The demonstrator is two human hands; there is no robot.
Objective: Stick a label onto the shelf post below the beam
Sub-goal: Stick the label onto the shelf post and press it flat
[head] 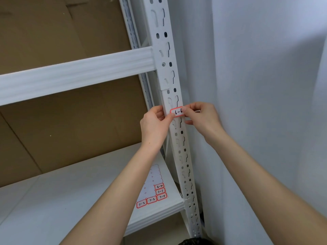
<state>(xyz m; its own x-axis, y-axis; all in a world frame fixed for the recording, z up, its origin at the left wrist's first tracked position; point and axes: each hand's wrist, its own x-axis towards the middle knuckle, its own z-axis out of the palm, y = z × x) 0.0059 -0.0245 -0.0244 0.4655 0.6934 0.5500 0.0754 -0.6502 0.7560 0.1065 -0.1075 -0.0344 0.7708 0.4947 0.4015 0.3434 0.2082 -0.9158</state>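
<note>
A red-bordered label (177, 112) marked "6-6" is held across the front face of the white slotted shelf post (183, 147), a little below the beam (70, 75). Its left end is pinched in the grip of the left hand (154, 124) and its right end in the grip of the right hand (203, 117). The placing step is judged to be in hand; whether the adhesive already touches the metal cannot be told. Next, the label needs to be levelled and pressed flat over the slots. A partly used label sheet (152, 181) is seen on the lower shelf (70, 200), near its right front corner.
</note>
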